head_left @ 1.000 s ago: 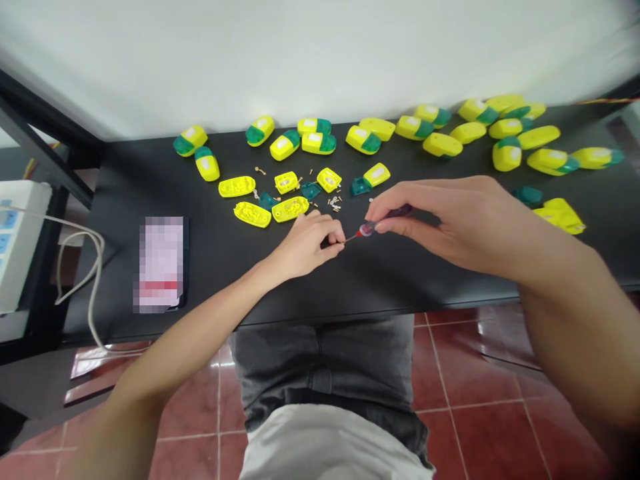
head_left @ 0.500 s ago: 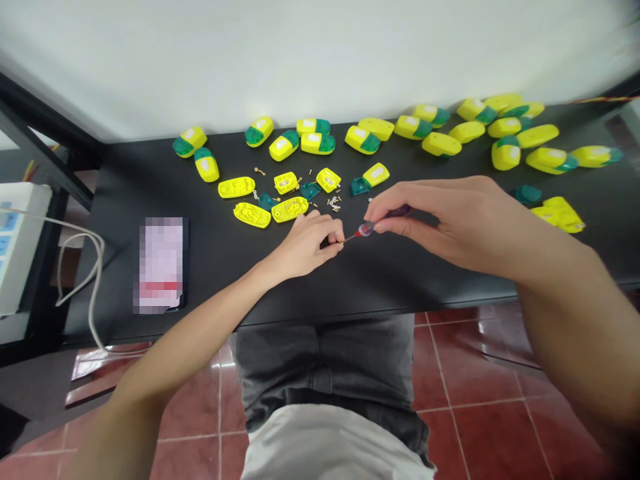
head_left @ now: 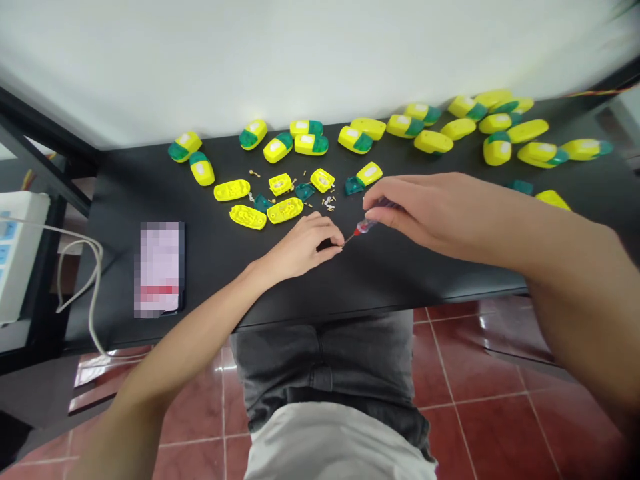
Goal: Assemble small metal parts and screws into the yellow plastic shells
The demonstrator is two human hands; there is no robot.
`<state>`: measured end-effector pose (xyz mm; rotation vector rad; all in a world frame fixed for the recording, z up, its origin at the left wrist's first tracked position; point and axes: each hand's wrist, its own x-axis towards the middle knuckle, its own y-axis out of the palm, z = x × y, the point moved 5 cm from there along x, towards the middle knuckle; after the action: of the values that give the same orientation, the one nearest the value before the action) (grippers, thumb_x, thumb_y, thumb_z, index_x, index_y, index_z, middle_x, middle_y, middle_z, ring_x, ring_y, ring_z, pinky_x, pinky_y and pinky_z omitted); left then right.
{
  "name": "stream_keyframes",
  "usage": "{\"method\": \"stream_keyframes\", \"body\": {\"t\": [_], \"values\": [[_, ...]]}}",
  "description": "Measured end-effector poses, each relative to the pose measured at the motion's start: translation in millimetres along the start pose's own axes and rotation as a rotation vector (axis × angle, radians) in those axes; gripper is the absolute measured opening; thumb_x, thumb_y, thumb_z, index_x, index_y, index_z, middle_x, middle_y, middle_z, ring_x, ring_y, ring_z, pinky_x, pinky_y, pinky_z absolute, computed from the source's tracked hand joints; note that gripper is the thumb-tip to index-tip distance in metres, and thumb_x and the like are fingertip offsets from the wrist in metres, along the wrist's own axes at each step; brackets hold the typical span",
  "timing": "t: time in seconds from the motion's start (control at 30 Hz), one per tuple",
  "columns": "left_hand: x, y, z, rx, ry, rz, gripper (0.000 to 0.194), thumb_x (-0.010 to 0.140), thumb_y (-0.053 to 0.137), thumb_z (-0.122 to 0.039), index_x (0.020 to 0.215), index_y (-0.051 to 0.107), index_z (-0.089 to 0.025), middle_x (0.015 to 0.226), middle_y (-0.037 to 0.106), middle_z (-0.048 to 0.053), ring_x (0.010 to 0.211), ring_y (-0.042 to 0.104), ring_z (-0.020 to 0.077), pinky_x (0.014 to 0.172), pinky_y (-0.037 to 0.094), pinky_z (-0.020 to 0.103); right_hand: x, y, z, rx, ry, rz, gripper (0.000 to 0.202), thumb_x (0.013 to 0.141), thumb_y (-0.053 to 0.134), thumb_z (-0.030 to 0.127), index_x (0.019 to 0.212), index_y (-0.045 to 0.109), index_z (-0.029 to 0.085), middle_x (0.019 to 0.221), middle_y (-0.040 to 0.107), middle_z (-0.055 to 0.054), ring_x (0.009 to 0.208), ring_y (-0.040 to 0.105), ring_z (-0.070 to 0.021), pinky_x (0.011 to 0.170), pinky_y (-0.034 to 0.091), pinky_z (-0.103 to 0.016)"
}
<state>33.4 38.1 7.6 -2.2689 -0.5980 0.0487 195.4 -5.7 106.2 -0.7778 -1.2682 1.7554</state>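
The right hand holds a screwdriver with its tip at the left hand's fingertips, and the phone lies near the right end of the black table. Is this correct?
Not quite: the head view shows the phone near the left end of the black table. The right hand holds the screwdriver, its tip at the fingertips of the left hand.

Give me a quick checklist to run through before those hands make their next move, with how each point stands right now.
1. Screwdriver in hand: ok, the right hand holds it by the handle.
2. Tool pointed at the work: ok, it angles down to the fingertips of the left hand.
3. Tip properly seated: cannot tell, the detail is too small.
4. Phone away from the tool: ok, it lies on the table well to the left.
5. Yellow shell halves closed up: not ok, they lie open.
6. Small loose parts gathered in a container: not ok, they lie scattered.
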Motion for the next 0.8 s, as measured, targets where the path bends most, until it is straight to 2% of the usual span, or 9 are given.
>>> {"method": "stream_keyframes", "body": {"t": [0.23,0.4,0.8], "values": [[-1.3,-1.5,-3.2,0.043,0.050,-0.015,0.011,0.102,0.060,-0.018,0.100,0.070,-0.017,0.109,0.071,0.009,0.106,0.063,0.0229,0.095,0.049,0.037,-1.8,3.5,2.0,-0.006,0.052,0.063,0.031,0.107,0.044,0.043,0.112,0.065,0.021,0.101,0.076,-0.008,0.079,0.066,-0.0240,0.071,0.040,-0.035],[-1.7,-1.5,-2.6,0.025,0.059,-0.011,0.013,0.103,0.060,-0.018,0.105,0.072,-0.017,0.106,0.073,0.008,0.101,0.064,0.0218,0.091,0.052,0.035,-3.6,4.3,0.4,0.006,0.065,0.065,0.029,0.107,0.045,0.041,0.113,0.066,0.022,0.104,0.077,-0.008,0.080,0.067,-0.0236,0.071,0.040,-0.034],[-1.2,-4.5,-2.4,0.027,0.039,-0.078,0.010,0.101,0.065,-0.016,0.101,0.075,-0.017,0.101,0.076,0.007,0.095,0.067,0.0202,0.089,0.052,0.034,-4.4,4.9,2.4,0.008,0.050,0.065,0.028,0.108,0.044,0.039,0.110,0.066,0.022,0.103,0.076,-0.007,0.077,0.066,-0.0223,0.071,0.039,-0.033]]}}
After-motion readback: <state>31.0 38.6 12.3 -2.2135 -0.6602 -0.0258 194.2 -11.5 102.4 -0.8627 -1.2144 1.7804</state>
